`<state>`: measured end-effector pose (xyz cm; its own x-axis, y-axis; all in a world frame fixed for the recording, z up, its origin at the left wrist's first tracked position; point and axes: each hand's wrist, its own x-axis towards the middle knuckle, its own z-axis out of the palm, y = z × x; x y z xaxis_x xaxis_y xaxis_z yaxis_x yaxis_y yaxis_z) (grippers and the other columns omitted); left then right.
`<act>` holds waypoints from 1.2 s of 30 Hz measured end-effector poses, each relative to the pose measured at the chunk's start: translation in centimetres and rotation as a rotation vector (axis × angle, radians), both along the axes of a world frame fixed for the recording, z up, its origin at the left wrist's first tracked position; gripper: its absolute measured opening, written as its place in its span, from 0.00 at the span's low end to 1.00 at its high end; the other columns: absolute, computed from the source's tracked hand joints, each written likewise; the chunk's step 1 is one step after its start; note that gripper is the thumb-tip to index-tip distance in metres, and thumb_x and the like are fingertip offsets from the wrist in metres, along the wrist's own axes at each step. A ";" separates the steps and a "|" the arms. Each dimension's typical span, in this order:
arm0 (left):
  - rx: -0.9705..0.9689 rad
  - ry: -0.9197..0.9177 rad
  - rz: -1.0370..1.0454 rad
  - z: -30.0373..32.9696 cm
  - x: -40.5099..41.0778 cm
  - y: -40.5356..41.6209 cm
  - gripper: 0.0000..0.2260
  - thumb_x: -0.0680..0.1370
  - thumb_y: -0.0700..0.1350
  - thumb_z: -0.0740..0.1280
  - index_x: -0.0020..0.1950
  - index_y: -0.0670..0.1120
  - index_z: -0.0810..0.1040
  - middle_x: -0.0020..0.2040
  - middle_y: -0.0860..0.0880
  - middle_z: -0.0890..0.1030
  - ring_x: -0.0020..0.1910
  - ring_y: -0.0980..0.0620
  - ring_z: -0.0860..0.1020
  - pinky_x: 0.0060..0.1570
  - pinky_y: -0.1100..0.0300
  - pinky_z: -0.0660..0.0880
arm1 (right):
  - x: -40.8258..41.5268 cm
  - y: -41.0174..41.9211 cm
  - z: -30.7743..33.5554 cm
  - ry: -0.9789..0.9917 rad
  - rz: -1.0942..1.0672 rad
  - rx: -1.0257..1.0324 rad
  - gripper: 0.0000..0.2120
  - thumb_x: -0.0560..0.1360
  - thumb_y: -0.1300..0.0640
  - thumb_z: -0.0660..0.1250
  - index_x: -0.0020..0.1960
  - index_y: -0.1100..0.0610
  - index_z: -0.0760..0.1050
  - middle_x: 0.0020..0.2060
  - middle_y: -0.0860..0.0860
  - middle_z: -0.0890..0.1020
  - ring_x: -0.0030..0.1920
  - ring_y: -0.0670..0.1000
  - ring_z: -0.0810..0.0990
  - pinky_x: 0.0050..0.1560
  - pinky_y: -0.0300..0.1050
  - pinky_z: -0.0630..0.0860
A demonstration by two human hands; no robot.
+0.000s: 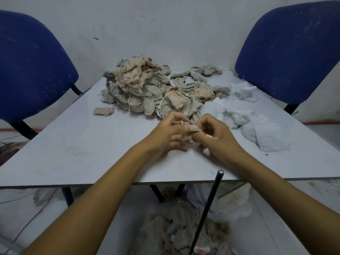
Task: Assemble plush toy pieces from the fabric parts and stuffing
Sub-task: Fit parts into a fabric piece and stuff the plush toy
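Observation:
My left hand (166, 134) and my right hand (216, 136) meet over the middle of the white table (82, 144). Between them they pinch a small pale pink fabric piece (189, 128), mostly hidden by the fingers. A bit of white stuffing (206, 151) shows under my right hand. Behind the hands lies a big pile of grey and beige fabric parts (147, 89). White stuffing (253, 122) is heaped to the right of the pile.
A single beige fabric piece (103, 111) lies left of the pile. A dark metal rod (207, 208) leans against the table's front edge. Two blue chairs (33, 70) (294, 52) flank the table. More fabric pieces (184, 229) lie on the floor below.

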<state>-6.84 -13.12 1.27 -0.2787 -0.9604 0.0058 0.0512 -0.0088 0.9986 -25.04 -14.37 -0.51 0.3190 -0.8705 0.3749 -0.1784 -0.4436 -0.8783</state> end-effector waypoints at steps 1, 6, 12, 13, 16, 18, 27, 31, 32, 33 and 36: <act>0.011 -0.022 -0.043 0.2 0.3 0.0 0.09 0.77 0.34 0.68 0.53 0.45 0.75 0.45 0.42 0.80 0.36 0.49 0.81 0.37 0.55 0.80 | -0.1 -0.1 0.0 0.053 0.047 0.028 0.06 0.72 0.59 0.70 0.46 0.52 0.74 0.38 0.49 0.76 0.40 0.49 0.76 0.40 0.48 0.76; 0.016 -0.022 -0.186 0.4 1.5 0.6 0.10 0.75 0.41 0.68 0.55 0.38 0.81 0.49 0.39 0.80 0.47 0.44 0.78 0.46 0.56 0.75 | -0.9 -1.0 1.1 -0.538 0.193 0.436 0.17 0.65 0.68 0.62 0.51 0.54 0.77 0.44 0.54 0.78 0.39 0.52 0.79 0.37 0.47 0.78; -0.335 -0.509 0.213 0.6 0.9 -1.2 0.10 0.80 0.42 0.68 0.60 0.52 0.78 0.56 0.50 0.77 0.57 0.54 0.78 0.54 0.70 0.73 | 0.5 -1.5 0.5 -0.299 -0.023 0.330 0.19 0.71 0.78 0.59 0.42 0.57 0.79 0.34 0.50 0.78 0.33 0.46 0.77 0.33 0.38 0.75; -0.373 -0.578 0.281 0.5 0.9 -1.7 0.15 0.79 0.40 0.69 0.63 0.53 0.77 0.59 0.48 0.74 0.60 0.51 0.76 0.57 0.70 0.71 | 0.5 -1.4 0.4 -0.252 -0.023 0.307 0.18 0.71 0.77 0.59 0.40 0.57 0.80 0.32 0.50 0.78 0.32 0.45 0.76 0.31 0.36 0.73; -0.317 -0.629 0.355 0.4 1.0 -3.4 0.24 0.77 0.40 0.70 0.72 0.53 0.72 0.69 0.45 0.68 0.70 0.44 0.67 0.72 0.51 0.64 | 0.3 -1.3 0.6 -0.222 -0.051 0.294 0.17 0.71 0.76 0.59 0.39 0.58 0.79 0.31 0.50 0.78 0.31 0.45 0.75 0.29 0.34 0.70; -0.298 -0.611 0.365 0.3 0.4 -4.2 0.26 0.76 0.39 0.70 0.74 0.52 0.71 0.73 0.46 0.66 0.73 0.44 0.63 0.74 0.48 0.61 | 0.5 -1.2 0.6 -0.192 -0.052 0.277 0.16 0.71 0.76 0.60 0.39 0.58 0.79 0.31 0.50 0.78 0.31 0.45 0.75 0.31 0.36 0.72; -0.327 -0.256 0.464 0.6 -1.6 -4.1 0.09 0.78 0.42 0.71 0.58 0.48 0.80 0.59 0.50 0.78 0.57 0.51 0.77 0.64 0.50 0.75 | 0.6 -0.9 0.7 -0.177 -0.066 0.244 0.14 0.71 0.74 0.61 0.41 0.57 0.79 0.34 0.52 0.77 0.32 0.47 0.76 0.33 0.39 0.76; -0.340 -0.102 0.592 0.7 -0.6 -3.4 0.07 0.74 0.36 0.74 0.45 0.47 0.82 0.42 0.49 0.84 0.42 0.51 0.82 0.46 0.56 0.79 | 0.7 -0.9 0.7 -0.267 -0.151 0.237 0.17 0.75 0.72 0.62 0.53 0.51 0.76 0.47 0.53 0.76 0.42 0.51 0.77 0.42 0.49 0.83; -0.329 -0.075 0.562 0.8 -0.3 -3.2 0.09 0.73 0.32 0.73 0.43 0.46 0.80 0.39 0.48 0.82 0.39 0.51 0.80 0.43 0.56 0.79 | 0.6 -0.9 0.7 -0.273 -0.141 0.215 0.17 0.77 0.69 0.63 0.56 0.49 0.75 0.51 0.51 0.76 0.44 0.50 0.78 0.45 0.49 0.83; -0.301 -0.046 0.504 0.8 -0.1 -3.0 0.11 0.73 0.29 0.71 0.43 0.45 0.78 0.38 0.47 0.80 0.38 0.51 0.79 0.41 0.56 0.78 | 0.5 -0.8 0.7 -0.262 -0.114 0.184 0.17 0.78 0.66 0.65 0.60 0.47 0.74 0.54 0.50 0.75 0.46 0.48 0.79 0.47 0.49 0.83; -0.204 -0.042 0.293 0.8 0.2 -2.0 0.13 0.74 0.27 0.69 0.46 0.45 0.77 0.37 0.48 0.80 0.38 0.50 0.79 0.41 0.55 0.77 | 0.3 -0.6 0.7 -0.149 -0.018 0.099 0.22 0.79 0.62 0.69 0.68 0.43 0.72 0.63 0.50 0.74 0.55 0.50 0.80 0.51 0.50 0.83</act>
